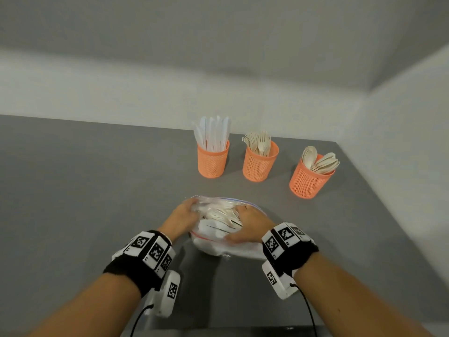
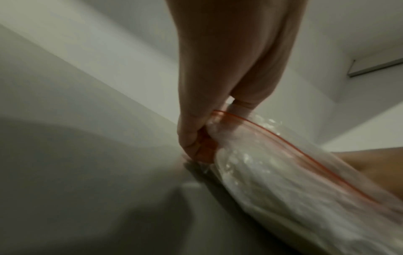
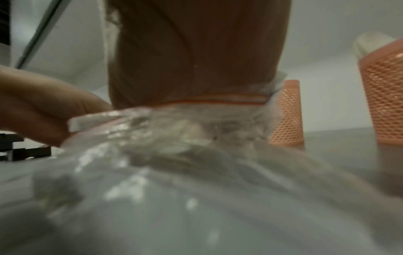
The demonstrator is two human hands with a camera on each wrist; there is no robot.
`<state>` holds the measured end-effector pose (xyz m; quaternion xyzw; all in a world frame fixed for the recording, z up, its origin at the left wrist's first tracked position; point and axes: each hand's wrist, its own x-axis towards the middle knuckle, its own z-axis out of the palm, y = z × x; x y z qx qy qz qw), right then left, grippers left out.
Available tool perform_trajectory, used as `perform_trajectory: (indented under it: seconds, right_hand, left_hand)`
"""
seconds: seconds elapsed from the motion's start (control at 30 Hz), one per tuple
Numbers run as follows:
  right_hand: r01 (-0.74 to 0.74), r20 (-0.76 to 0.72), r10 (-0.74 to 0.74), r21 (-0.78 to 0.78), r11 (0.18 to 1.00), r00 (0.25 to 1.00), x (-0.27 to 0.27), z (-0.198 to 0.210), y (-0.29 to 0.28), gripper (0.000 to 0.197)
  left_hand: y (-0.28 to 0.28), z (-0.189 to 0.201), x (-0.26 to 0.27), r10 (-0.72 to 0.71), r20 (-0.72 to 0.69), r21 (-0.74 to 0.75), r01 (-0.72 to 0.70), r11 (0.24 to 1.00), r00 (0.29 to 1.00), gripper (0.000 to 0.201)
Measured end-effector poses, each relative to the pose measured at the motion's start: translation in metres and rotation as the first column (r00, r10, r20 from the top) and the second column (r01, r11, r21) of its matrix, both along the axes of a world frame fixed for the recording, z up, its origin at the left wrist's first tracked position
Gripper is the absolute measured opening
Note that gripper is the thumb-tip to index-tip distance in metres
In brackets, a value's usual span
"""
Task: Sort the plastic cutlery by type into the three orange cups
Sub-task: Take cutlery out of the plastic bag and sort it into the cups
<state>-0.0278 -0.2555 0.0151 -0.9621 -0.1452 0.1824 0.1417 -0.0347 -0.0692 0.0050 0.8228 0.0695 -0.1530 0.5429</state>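
A clear zip bag with a red seal strip, full of white and cream plastic cutlery, lies on the grey table in front of me. My left hand pinches the bag's rim at its left corner. My right hand has its fingers inside the bag's mouth, the rim crossing the hand and the thumb outside on the plastic. Those fingers are hidden. Three orange mesh cups stand behind: knives, forks, spoons.
The cups stand near the table's far right corner, close to the white walls. The table's right edge runs just beyond the spoon cup. Bare grey tabletop stretches to the left of the bag and cups.
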Motion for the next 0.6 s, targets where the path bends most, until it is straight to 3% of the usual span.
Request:
perform_trajectory:
  seconds: [0.13,0.23,0.33,0.4,0.53,0.6]
  right_hand:
    - [-0.042,-0.002,0.042,-0.025,0.999,0.999,0.001,0.001,-0.003,0.05]
    - [-0.157,0.015,0.158,-0.041,0.987,0.987,-0.003,-0.003,-0.005,0.055]
    - [-0.181,0.054,0.187,-0.103,0.978,0.981,-0.003,-0.007,-0.007,0.056]
    - [-0.195,0.089,0.209,-0.143,0.97,0.974,-0.004,-0.008,-0.005,0.056]
    - [-0.157,0.024,0.158,-0.039,0.987,0.987,-0.009,-0.012,0.001,0.045]
    - [-0.115,-0.011,0.115,0.021,0.993,0.993,-0.007,-0.01,0.003,0.047]
  left_hand:
    - [0.002,-0.006,0.003,0.013,-0.002,-0.038,-0.013,0.999,1.0,0.05]
    - [0.0,-0.008,0.007,0.083,0.022,-0.033,-0.082,0.996,0.996,0.047]
    - [-0.002,-0.007,0.009,0.034,-0.02,-0.119,-0.036,0.992,0.999,0.052]
    - [0.001,-0.01,0.011,0.015,0.008,-0.088,-0.014,0.996,1.0,0.054]
    - [0.004,-0.018,0.014,0.143,0.036,-0.039,-0.141,0.989,0.989,0.037]
    - [-0.001,-0.017,0.014,0.16,0.008,-0.172,-0.157,0.973,0.987,0.031]
